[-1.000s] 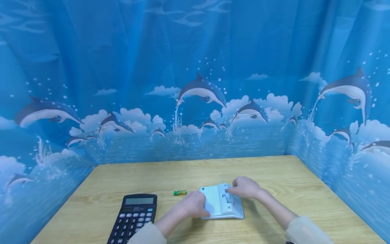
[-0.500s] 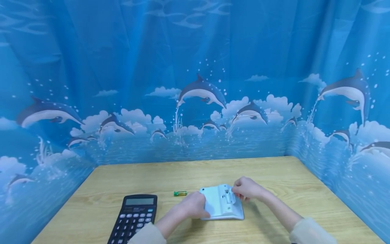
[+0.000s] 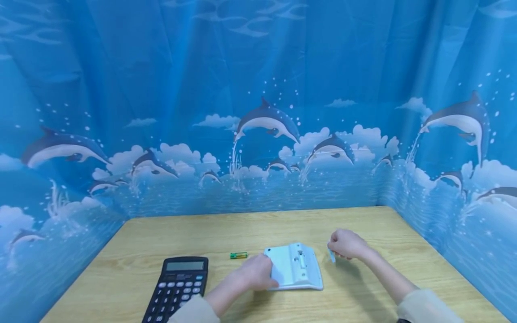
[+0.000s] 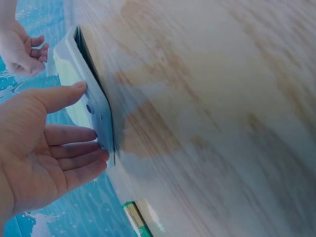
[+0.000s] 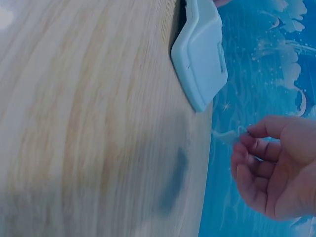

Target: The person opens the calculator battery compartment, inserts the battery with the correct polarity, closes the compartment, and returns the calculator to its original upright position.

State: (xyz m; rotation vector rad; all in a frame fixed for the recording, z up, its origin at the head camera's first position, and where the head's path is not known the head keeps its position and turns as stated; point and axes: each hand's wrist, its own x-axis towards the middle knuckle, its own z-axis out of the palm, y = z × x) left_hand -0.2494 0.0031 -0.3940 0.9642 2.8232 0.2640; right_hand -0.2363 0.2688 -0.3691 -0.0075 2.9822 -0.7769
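A white, wedge-shaped device, which looks like a calculator, lies face down with its battery compartment uncovered. My left hand rests at its left edge; in the left wrist view the thumb and fairly straight fingers touch that edge. To the right, above the table, my right hand pinches a small white battery cover between thumb and forefinger. The right wrist view shows this cover at the fingertips, apart from the device. Its other fingers are curled in.
A green and gold battery lies on the wooden table, left of the device. Closer to me at the left is a black calculator, partly under the left sleeve. A blue dolphin-print curtain surrounds the table's back and sides.
My right hand has pulled the battery cover off the white device and carried it to the right, exposing the compartment. The left hand keeps its place at the device's edge.
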